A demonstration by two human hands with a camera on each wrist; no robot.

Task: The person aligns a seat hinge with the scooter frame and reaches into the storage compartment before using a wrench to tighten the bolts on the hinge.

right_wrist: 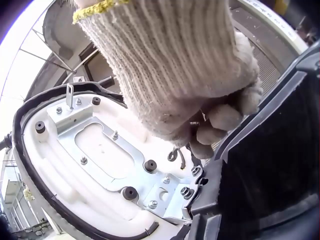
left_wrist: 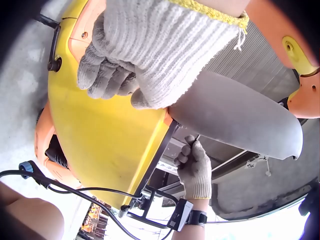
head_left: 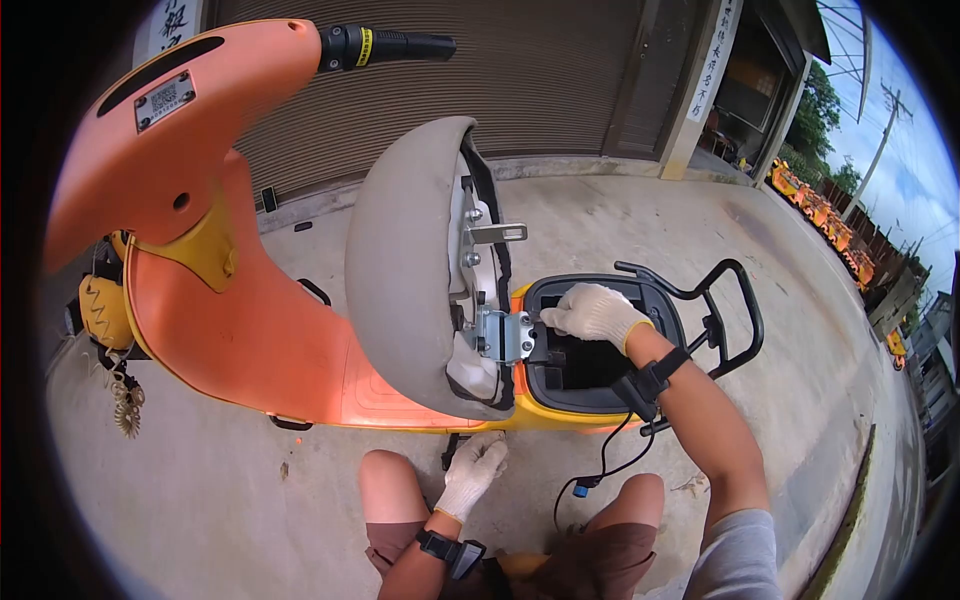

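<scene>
An orange and yellow scooter stands with its grey seat tipped up, showing the white underside and metal bracket. My gloved right hand is over the front edge of the black storage bin, beside the seat hinge. Its fingers are curled, and thumb and fingertips pinch a small thin metal piece, mostly hidden by the glove. My gloved left hand is low against the scooter's near side, by the yellow side panel. Its fingers are loosely curled, with nothing visible in them.
A black tubular rear rack sticks out behind the bin. A black cable with a blue-ended plug hangs down the near side. The handlebar rises at the left. Behind the scooter is a brown roller shutter. Several orange scooters stand far off.
</scene>
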